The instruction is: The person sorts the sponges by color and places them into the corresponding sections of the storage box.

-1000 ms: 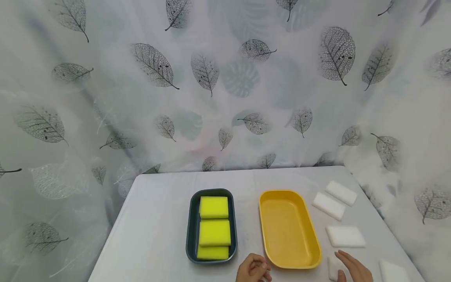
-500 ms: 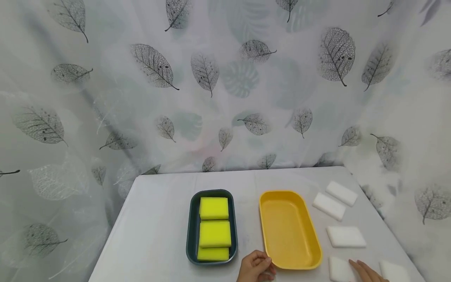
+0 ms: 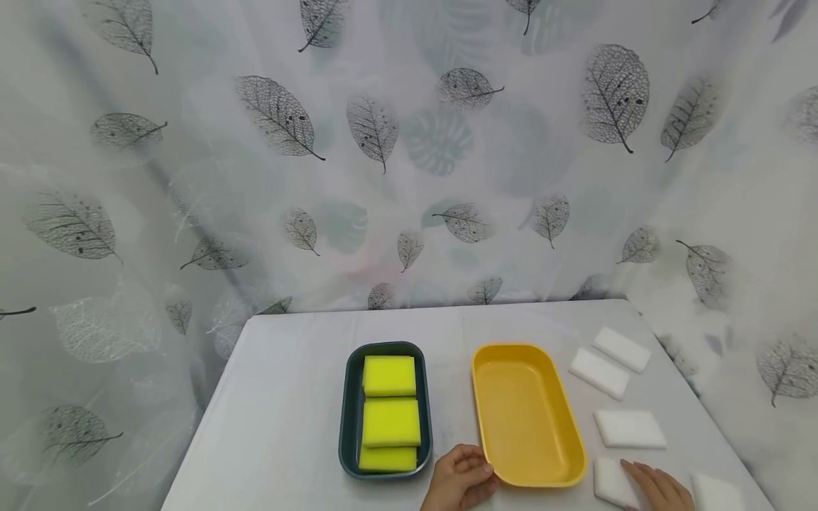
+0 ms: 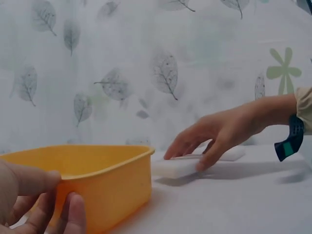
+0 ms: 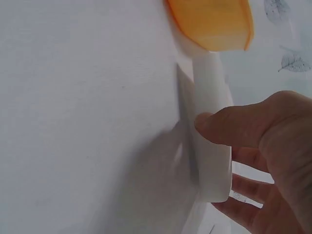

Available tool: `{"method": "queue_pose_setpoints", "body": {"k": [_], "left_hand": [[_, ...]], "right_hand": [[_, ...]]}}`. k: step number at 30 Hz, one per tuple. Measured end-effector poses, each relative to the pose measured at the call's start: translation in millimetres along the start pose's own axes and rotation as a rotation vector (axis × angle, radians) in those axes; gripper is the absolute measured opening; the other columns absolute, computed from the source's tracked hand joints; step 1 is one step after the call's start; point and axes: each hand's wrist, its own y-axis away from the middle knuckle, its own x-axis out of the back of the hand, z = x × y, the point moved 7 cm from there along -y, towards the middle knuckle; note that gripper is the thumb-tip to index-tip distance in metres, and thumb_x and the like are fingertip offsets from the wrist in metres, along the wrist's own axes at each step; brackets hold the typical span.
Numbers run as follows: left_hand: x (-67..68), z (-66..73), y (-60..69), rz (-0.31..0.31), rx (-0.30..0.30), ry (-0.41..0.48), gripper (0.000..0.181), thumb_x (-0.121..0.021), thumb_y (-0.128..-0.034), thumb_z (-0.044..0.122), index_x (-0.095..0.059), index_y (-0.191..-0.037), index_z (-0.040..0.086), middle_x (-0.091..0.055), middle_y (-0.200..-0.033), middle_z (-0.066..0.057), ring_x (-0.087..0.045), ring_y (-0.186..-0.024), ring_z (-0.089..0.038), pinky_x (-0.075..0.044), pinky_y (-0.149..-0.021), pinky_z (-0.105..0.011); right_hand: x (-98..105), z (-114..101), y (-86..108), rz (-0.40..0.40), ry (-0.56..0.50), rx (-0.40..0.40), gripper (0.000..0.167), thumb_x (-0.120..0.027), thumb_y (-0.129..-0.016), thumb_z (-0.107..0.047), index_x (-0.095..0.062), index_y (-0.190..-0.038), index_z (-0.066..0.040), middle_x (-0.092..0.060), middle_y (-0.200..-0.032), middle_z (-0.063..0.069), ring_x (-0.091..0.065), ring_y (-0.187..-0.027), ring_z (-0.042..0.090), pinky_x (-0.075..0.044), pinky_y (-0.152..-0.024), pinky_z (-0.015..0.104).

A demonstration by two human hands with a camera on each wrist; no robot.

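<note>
At the near left corner of the yellow tray [image 3: 529, 419], the left hand [image 3: 457, 478] pinches the rim; in the left wrist view its thumb lies on top of the rim [image 4: 105, 170] with the fingers curled below. To the right of the tray, the right hand [image 3: 661, 490] holds a white block [image 3: 613, 481] by its right part. The right wrist view has the thumb on the near long side of this block [image 5: 213, 168] and the other fingers behind it, partly hidden. The block looks slightly tilted in the head view.
Left of the tray stands a dark green tray [image 3: 346, 433] holding several yellow blocks [image 3: 391, 422]. More white blocks [image 3: 629, 429] lie on the white table [image 3: 275, 426] to the right. A leaf-patterned curtain [image 3: 409, 177] hangs behind and beside the table.
The left hand has moved from beside the tray onto its rim. The right hand has come down onto the white block, which has turned slightly.
</note>
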Motion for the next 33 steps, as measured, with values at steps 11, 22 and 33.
{"method": "queue_pose_setpoints", "body": {"k": [11,22,33], "left_hand": [[-6.1,6.1,3.3,0.040,-0.078,0.095,0.046,-0.073,-0.0889,-0.006,-0.059,-0.132,0.003,-0.069,-0.109,-0.005,-0.072,-0.091,-0.017,-0.064,-0.087,-0.036],[-14.1,9.4,3.6,0.078,-0.079,0.096,0.055,-0.069,-0.0848,-0.010,-0.057,-0.137,0.001,-0.064,-0.107,-0.004,-0.069,-0.088,-0.017,-0.063,-0.082,-0.035],[-18.2,12.8,2.7,0.118,-0.064,0.057,0.067,-0.067,-0.0848,-0.013,-0.051,-0.148,0.004,-0.061,-0.107,-0.004,-0.069,-0.089,-0.020,-0.064,-0.082,-0.039]], "right_hand": [[43,-27,-30.9,0.058,-0.112,0.072,0.065,-0.086,-0.080,-0.009,-0.056,-0.136,0.006,-0.066,-0.123,0.028,-0.065,-0.107,0.048,-0.053,-0.087,0.066],[75,-58,-60.1,0.000,-0.245,-0.055,0.067,-0.065,-0.103,-0.040,-0.045,-0.151,0.003,-0.056,-0.142,0.032,-0.055,-0.123,0.052,-0.049,-0.094,0.067],[73,-111,-99.6,0.117,-0.402,0.126,0.060,-0.077,-0.096,-0.027,-0.054,-0.149,-0.012,-0.061,-0.144,0.012,-0.058,-0.125,0.032,-0.058,-0.093,0.039]]}}
